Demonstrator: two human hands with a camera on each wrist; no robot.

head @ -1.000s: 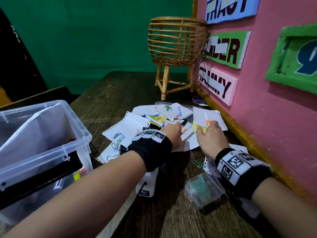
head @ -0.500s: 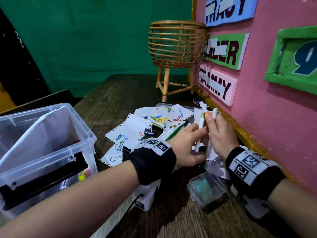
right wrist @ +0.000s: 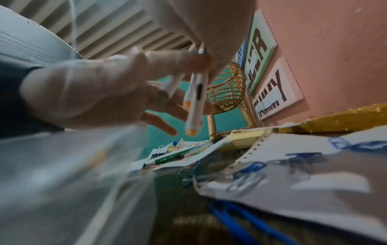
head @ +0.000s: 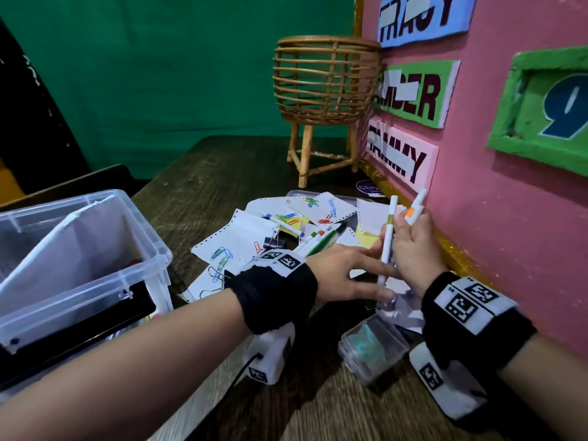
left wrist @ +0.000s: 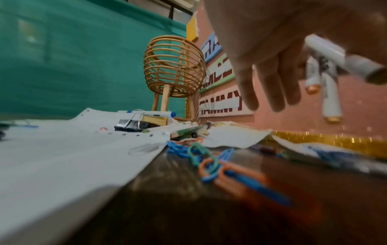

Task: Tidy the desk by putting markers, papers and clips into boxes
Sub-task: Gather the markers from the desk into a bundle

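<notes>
My right hand (head: 409, 249) grips two white markers (head: 387, 240) upright near the pink wall; one has an orange band (head: 413, 213). My left hand (head: 350, 275) reaches across with straight, spread fingers (left wrist: 276, 86) that touch the lower end of the longer marker. In the right wrist view the held markers (right wrist: 194, 102) hang above the desk. More markers (head: 318, 243), white papers (head: 235, 240), coloured paper clips (head: 221, 254) and a black binder clip (head: 273, 241) lie scattered behind my hands. Loose clips (left wrist: 209, 162) lie on the bare wood.
A large clear plastic box (head: 136, 259) stands at the left, with paper inside. A small clear box (head: 372, 348) sits near my right wrist. A wicker basket on legs (head: 324, 84) stands at the back. The pink wall (head: 477, 218) with name signs bounds the right.
My right hand lifted the markers off the paper pile and stood them upright. My left hand came across to them, held one briefly, and its fingers are now straight.
</notes>
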